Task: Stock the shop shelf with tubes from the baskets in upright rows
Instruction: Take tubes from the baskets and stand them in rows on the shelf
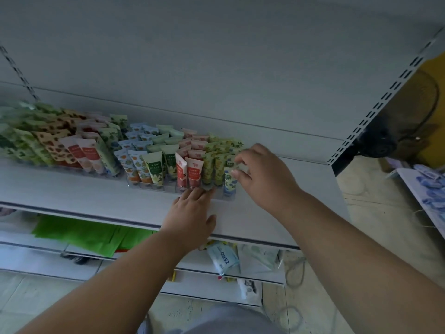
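Head cam: right hand [261, 175] pinches blue-yellow tube [229, 180] at right end of near row on shelf [72, 191]; left hand [192, 210] lies flat, fingers straight, w/ tips touching clear tray [216, 197].

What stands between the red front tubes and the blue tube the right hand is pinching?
Two yellow-green tubes, upright in the clear tray, per the head view.

A shop is showing here. White slotted shelving [375, 112] is carrying rows of tubes [168, 162], packaged goods [222, 257] lying below.
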`<action>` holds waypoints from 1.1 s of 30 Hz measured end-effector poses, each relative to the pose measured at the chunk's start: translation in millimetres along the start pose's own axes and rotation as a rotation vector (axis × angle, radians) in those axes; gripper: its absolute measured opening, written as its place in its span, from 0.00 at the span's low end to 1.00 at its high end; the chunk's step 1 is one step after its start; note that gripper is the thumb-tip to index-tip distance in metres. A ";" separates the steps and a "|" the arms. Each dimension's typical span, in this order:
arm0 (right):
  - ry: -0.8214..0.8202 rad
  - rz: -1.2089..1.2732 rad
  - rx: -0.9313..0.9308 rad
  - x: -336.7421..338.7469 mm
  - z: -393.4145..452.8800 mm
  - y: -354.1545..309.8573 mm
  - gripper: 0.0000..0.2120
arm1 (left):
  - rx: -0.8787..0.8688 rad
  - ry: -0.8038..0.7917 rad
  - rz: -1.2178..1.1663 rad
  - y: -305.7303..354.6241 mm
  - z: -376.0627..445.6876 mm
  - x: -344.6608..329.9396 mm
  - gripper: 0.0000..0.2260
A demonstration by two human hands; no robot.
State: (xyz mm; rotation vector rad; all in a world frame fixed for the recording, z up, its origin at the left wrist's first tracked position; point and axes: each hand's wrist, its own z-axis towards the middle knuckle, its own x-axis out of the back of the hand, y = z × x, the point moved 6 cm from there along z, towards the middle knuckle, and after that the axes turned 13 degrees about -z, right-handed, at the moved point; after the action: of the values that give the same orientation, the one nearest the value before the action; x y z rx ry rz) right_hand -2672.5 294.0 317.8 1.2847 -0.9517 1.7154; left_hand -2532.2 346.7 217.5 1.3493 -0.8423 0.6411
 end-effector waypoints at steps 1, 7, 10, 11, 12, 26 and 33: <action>0.047 0.002 0.011 7.4 -0.4 -6.5 0.12 | 0.006 0.010 -0.029 1.0 -3.9 5.9 0.27; 0.180 0.178 0.223 38.2 9.5 -102.0 0.10 | 0.015 0.254 -0.078 -16.4 -53.7 86.9 0.14; 0.164 0.254 0.297 43.6 18.8 -169.7 0.09 | 0.069 0.351 -0.057 -51.7 -82.6 136.1 0.12; 0.152 0.270 0.324 44.5 22.3 -192.7 0.09 | 0.091 0.374 -0.054 -66.2 -92.7 150.6 0.13; 0.145 0.284 0.353 44.2 26.3 -216.4 0.08 | 0.113 0.391 -0.056 -83.1 -104.1 164.2 0.13; 0.040 0.379 0.445 -12.7 120.1 -515.7 0.09 | 0.274 0.583 -0.129 -331.6 -233.5 370.8 0.10; -0.061 0.387 0.286 -52.4 220.6 -548.5 0.09 | 0.252 0.641 -0.203 -409.4 -188.4 413.3 0.11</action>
State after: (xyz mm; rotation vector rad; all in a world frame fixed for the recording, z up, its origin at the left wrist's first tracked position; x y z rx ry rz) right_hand -2082.2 318.6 375.1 1.4073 -1.0724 2.1841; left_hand -1938.4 449.1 321.5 1.3133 -0.1084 0.9686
